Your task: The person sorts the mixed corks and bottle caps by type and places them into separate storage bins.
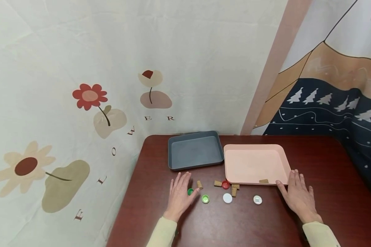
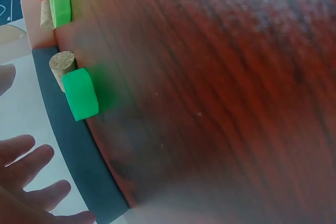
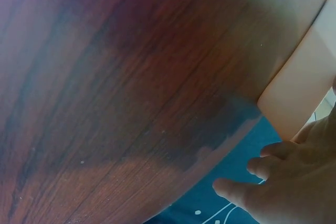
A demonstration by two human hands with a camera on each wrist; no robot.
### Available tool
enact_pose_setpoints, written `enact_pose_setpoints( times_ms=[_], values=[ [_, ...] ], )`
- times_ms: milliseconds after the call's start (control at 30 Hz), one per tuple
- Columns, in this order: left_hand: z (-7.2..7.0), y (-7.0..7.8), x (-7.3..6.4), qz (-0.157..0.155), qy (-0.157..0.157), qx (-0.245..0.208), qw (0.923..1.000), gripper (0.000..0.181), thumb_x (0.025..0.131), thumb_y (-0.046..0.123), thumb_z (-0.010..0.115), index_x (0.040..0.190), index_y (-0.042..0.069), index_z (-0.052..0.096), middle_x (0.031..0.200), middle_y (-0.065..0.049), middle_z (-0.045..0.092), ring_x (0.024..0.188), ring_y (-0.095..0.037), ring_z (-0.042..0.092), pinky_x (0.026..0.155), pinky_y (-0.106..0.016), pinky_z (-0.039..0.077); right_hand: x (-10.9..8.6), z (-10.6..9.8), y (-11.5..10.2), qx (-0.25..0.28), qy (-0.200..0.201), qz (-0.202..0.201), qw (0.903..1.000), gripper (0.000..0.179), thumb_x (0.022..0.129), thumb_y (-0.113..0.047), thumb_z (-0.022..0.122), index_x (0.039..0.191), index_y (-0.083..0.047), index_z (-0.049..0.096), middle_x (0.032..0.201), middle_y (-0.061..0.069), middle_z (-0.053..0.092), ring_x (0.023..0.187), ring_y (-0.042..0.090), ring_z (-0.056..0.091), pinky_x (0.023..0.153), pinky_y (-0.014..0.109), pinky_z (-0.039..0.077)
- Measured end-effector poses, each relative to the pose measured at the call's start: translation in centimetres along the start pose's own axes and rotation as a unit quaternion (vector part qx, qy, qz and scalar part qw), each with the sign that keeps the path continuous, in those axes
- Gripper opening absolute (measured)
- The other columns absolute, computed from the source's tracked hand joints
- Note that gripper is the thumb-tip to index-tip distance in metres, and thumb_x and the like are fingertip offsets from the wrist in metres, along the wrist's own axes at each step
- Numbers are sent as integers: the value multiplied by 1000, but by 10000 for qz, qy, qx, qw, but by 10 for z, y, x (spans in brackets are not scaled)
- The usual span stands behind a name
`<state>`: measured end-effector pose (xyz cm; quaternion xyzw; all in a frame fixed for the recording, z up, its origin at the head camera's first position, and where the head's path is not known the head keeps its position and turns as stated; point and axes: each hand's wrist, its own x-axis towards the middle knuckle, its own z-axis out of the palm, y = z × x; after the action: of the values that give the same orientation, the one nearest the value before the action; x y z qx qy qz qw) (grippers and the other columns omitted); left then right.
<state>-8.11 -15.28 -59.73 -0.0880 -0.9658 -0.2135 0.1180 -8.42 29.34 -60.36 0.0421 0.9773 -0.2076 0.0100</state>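
Observation:
My left hand (image 1: 180,197) hovers near the table's left side with straight, slightly spread fingers and holds nothing. Beside its thumb are a dark green bottle cap (image 1: 190,191) and a cork (image 1: 199,184); a light green cap (image 1: 205,199) lies just to the right. The right hand (image 1: 298,197), fingers extended and nothing in its grasp, is at the front right corner of the pink tray (image 1: 256,145); whether it touches the rim I cannot tell. One cork (image 1: 263,180) lies inside that tray. In the left wrist view the green cap (image 2: 80,94) stands before a cork (image 2: 62,59).
A dark grey tray (image 1: 196,152) sits left of the pink one. In front lie a red cap (image 1: 225,185), a white cap (image 1: 227,198), another white cap (image 1: 257,200) and several corks (image 1: 217,183). Printed cloth (image 1: 204,68) hangs behind the brown table (image 1: 235,226).

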Motion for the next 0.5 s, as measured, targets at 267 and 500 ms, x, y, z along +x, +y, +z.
enact_pose_setpoints(
  times_ms=[267, 500],
  values=[
    [5, 4, 5, 79, -347, 150, 9993, 67, 90, 48, 74, 143, 8, 62, 148, -10, 58, 145, -41, 42, 111, -69, 33, -1, 0, 2, -28, 19, 16, 10000, 94, 108, -57, 37, 157, 17, 5, 162, 41, 5, 151, 57, 5, 108, 82, 10],
    [6, 9, 10, 58, -515, 156, 9985, 69, 89, 47, 76, 145, 9, 60, 147, -10, 58, 144, -42, 43, 112, -69, 32, 0, 3, 1, -53, 7, 8, 10000, 95, 108, -59, 35, 157, 17, 5, 163, 40, 3, 151, 56, 4, 108, 81, 12]
  ],
)
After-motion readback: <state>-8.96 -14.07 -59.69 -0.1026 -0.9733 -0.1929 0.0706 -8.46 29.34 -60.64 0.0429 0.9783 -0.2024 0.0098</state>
